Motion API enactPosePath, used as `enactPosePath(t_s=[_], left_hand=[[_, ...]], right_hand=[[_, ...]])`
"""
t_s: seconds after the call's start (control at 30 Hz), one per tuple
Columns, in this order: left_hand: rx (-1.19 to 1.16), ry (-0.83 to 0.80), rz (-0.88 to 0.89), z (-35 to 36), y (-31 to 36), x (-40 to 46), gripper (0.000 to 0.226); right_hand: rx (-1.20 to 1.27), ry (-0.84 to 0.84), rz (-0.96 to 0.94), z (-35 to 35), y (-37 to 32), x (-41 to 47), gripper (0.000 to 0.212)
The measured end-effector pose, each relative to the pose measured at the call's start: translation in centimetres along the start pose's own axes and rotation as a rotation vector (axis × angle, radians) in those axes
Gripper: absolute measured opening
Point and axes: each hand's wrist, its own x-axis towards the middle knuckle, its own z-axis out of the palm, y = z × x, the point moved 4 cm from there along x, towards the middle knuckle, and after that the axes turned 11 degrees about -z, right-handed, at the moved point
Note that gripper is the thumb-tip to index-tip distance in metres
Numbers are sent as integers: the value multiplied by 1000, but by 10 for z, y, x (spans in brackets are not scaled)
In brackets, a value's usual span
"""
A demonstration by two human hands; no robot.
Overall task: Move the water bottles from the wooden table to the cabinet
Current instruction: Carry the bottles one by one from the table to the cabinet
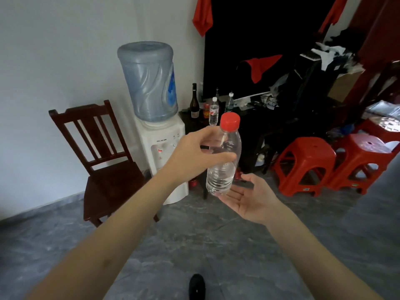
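Bottle (pixel 224 156) midair (floor (pixel 194 245) below)

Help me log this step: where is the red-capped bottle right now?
In the head view, the red-capped bottle is mid-air at centre, gripped by the left hand above the open right hand, in front of the water dispenser.

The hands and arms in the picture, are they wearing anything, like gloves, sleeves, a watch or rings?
No. The left hand and the right hand are both bare, with no gloves. No rings show on the fingers, and neither wrist has a watch or a band. Both forearms are uncovered as far as the picture shows, so no sleeve is in view. There are no marks or plasters to see.
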Motion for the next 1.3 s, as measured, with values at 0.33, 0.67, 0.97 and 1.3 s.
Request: enactPosePath(t_s=[0.33, 0.67, 0.97, 1.3], left_hand=[[37, -10, 18, -26, -22, 150, 48], [26, -68, 1, -22, -41, 252, 51], [39, -30, -35, 5, -54, 346, 51], [53, 113, -115, 42, -60, 446, 50]], right_hand=[[-6, -1, -33, 38, -80, 108, 53], [22, 49, -48, 40, -144, 181, 53], [10, 30, -3, 22, -221, 251, 54], [-119, -63, 133, 6, -326, 344, 55]])
